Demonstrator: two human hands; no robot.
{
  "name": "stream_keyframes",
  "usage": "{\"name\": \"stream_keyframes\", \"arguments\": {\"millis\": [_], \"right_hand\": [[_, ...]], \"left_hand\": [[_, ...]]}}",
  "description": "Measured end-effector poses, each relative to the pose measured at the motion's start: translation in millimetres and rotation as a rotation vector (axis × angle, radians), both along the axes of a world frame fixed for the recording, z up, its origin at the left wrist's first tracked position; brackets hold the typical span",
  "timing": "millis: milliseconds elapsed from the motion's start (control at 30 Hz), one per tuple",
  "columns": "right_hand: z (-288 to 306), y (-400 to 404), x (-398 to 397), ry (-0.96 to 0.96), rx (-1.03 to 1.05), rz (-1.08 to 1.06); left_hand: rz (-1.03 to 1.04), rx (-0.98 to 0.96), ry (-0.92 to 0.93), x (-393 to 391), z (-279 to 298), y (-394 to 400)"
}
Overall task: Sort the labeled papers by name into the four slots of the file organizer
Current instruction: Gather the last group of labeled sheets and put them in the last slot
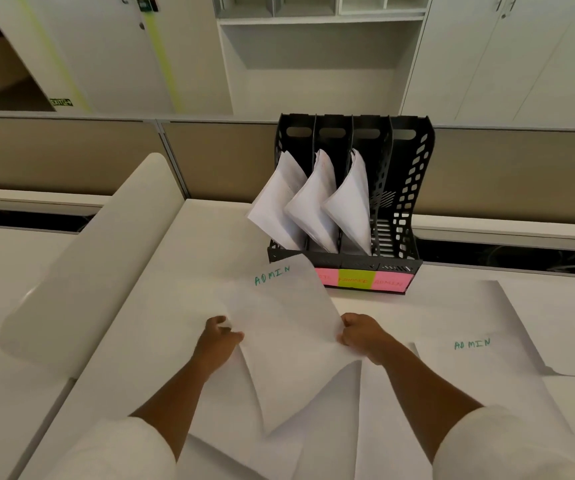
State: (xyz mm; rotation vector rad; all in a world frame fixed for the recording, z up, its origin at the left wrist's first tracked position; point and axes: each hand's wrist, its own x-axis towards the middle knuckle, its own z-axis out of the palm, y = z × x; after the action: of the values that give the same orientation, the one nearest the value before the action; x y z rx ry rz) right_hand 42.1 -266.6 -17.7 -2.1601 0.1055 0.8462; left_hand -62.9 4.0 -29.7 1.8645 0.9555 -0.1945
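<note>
I hold a white sheet marked ADMIN (284, 320) above the desk, tilted, with its top corner near the organizer's front. My left hand (218, 337) pinches its left edge and my right hand (358, 336) grips its right edge. The black four-slot file organizer (403, 188) stands straight ahead at the back of the desk. Its three left slots hold papers (313, 202); the rightmost slot looks empty. Pink and yellow sticky labels (365, 280) run along its front; the held sheet hides the leftmost part. A second ADMIN sheet (473, 362) lies flat at the right.
More white sheets (313, 427) lie on the desk under my arms and at the far right (563, 323). A white curved divider panel (99, 265) rises at the left. Beige partition walls stand behind the organizer, with open cable troughs (507, 254) along the desk's back edge.
</note>
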Motion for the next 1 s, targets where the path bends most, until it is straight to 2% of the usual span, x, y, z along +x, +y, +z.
{"name": "stream_keyframes", "arguments": {"millis": [67, 167, 233, 367, 500, 733, 833, 1000], "right_hand": [[-2.3, -12.2, 5.7, -0.011, -0.001, -0.028], [-5.7, -25.6, 10.1, -0.009, 0.016, -0.123], [-8.4, -35.3, 10.8, -0.035, -0.017, -0.172], [-12.4, -59.6, 8.6, -0.132, -0.21, -0.147], [-8.4, -80.2, 3.0, -0.094, -0.345, -0.089], [-3.6, -81.8, -27.3, 0.167, -0.103, -0.063], [-6.1, -78.0, -37.0, 0.229, -0.022, -0.004], [-9.4, -78.1, -41.3, 0.191, -0.067, 0.164]], "left_hand": [[-0.137, -0.126, 0.056, -1.0, 1.8, -9.9], [-0.323, -0.087, 0.109, 0.7, 3.0, -23.7], [-0.308, -0.09, 0.085, 3.3, 4.6, -30.9], [-0.225, -0.165, 0.061, 7.3, 4.4, -39.6], [-0.142, -0.203, 0.072, 9.4, 2.3, -43.8], [-0.054, -0.41, 0.088, 10.6, 7.4, -61.7], [-0.141, -0.352, 0.118, 7.3, 9.2, -67.8], [-0.191, -0.226, 0.072, 3.1, 7.1, -72.7]]}}
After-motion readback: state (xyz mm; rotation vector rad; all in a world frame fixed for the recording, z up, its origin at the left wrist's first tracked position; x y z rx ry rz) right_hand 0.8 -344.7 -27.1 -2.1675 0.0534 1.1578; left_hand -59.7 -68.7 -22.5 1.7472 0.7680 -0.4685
